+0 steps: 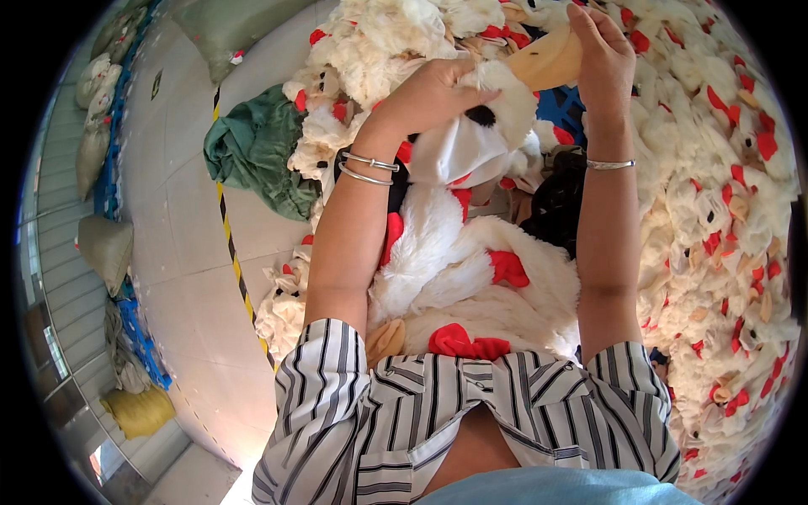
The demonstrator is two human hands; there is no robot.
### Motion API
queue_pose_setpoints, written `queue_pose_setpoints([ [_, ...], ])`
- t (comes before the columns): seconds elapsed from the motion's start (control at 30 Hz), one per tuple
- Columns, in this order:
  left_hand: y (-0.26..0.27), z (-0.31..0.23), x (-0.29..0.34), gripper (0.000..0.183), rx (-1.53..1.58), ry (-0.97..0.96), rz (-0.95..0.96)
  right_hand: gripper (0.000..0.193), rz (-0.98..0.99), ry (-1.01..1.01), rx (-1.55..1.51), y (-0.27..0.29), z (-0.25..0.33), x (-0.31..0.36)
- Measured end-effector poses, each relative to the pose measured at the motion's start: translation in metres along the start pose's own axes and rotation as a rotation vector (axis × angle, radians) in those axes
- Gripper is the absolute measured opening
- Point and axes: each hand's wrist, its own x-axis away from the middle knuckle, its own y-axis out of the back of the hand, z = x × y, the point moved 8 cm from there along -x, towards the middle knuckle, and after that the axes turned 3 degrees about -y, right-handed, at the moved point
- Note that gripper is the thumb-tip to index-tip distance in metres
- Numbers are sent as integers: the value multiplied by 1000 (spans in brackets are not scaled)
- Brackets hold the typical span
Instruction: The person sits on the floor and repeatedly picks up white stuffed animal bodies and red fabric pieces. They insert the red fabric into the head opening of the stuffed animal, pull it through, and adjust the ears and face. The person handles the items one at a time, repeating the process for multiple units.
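Observation:
My left hand (442, 91) is closed on an unstuffed white plush toy (510, 103), its thumb lying across the cloth near a black oval patch. A flat beige flap (547, 61) sticks out from the toy to the right. My right hand (604, 55) pinches the flap's far end, fingertips up, so the flap is held out between both hands. Smooth white cloth (463, 150) hangs below my left hand. More limp white plush (454, 261) with red felt parts lies across my lap, under my forearms.
A large heap of similar white plush pieces (715, 219) fills the right side. More plush (379, 34) is piled ahead. A green cloth sack (257, 151) lies on the tiled floor (181, 210) beside yellow-black tape (229, 236). Stuffed sacks (105, 252) stand along the far left.

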Motion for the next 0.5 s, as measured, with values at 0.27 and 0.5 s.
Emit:
queue_pose_setpoints([
  [0.27, 28, 42, 1, 48, 428, 242, -392, 16, 265, 79, 213, -34, -3, 32],
  [0.5, 30, 38, 8, 47, 312, 310, -366, 13, 560, 321, 493, -91, 0, 69],
])
